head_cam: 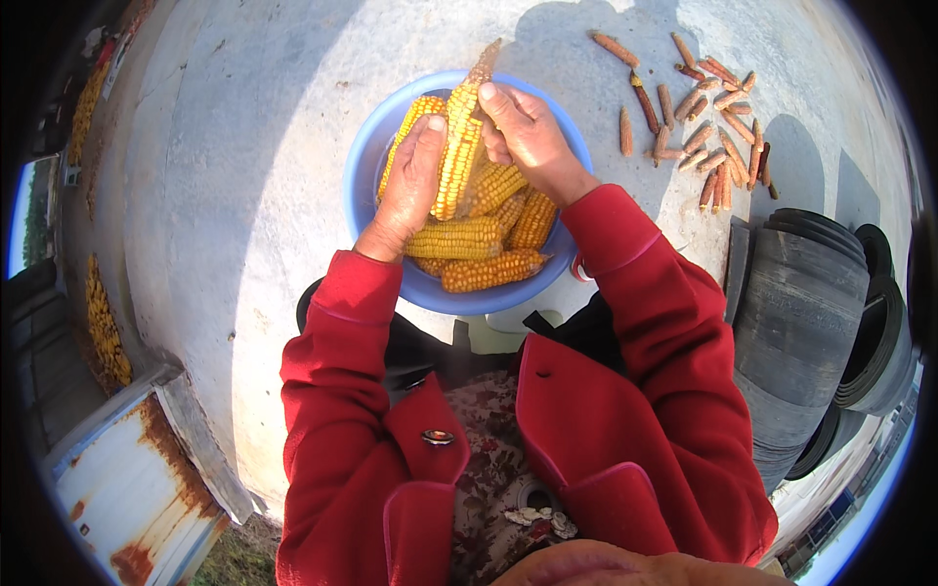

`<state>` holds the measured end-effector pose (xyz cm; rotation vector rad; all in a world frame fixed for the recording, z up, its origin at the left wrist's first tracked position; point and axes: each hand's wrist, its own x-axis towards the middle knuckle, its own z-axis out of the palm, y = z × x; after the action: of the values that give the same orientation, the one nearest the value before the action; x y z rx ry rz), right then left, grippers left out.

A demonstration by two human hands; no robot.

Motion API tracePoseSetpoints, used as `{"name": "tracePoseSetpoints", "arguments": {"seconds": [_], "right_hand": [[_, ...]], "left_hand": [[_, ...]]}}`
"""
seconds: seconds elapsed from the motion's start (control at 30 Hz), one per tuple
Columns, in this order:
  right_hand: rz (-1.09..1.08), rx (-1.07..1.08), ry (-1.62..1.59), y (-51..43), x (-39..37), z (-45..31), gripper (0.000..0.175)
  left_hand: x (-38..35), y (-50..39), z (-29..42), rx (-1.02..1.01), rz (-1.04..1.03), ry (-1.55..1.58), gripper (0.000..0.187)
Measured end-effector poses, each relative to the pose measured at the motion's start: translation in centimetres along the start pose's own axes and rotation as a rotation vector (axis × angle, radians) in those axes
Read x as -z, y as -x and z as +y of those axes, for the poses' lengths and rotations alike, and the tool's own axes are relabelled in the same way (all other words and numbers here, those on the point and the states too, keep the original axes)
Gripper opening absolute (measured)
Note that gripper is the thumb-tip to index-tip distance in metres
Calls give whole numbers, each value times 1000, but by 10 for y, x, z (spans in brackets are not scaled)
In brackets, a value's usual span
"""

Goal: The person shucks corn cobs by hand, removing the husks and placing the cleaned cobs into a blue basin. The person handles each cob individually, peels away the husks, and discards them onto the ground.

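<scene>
Both hands hold one ear of yellow corn (pixel 460 146) tilted above a blue plastic basin (pixel 469 302). My left hand (pixel 416 179) grips its lower left side, thumb raised along the kernels. On the upper right, my right hand (pixel 529 139) has its thumb near the ear's brown, bare tip (pixel 485 60); what its curled fingers touch is partly hidden. Near that tip some kernels are gone from the cob. In the basin lie several more ears, among them a yellow one (pixel 456 239) and an orange-yellow one (pixel 492 271) at the front.
Many stripped corn cobs (pixel 698 137) lie scattered on the concrete floor (pixel 293 110) at the upper right. Rolls of black rubber sheeting (pixel 799 322) stand at the right. A rusty white metal panel (pixel 135 491) is at the lower left. Heaped corn (pixel 106 326) lies along the far left.
</scene>
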<state>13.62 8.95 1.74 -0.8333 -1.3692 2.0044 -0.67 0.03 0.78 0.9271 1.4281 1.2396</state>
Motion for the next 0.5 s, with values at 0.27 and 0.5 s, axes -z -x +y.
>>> {"name": "tracePoseSetpoints", "arguments": {"seconds": [0.27,0.5], "right_hand": [[7,18,86,0,0,0,35],[-13,21,21,-1,-2,0,33]], "left_hand": [[-2,1,4,78,-10,139,44],[-2,4,22,111,-158,293,45]]}}
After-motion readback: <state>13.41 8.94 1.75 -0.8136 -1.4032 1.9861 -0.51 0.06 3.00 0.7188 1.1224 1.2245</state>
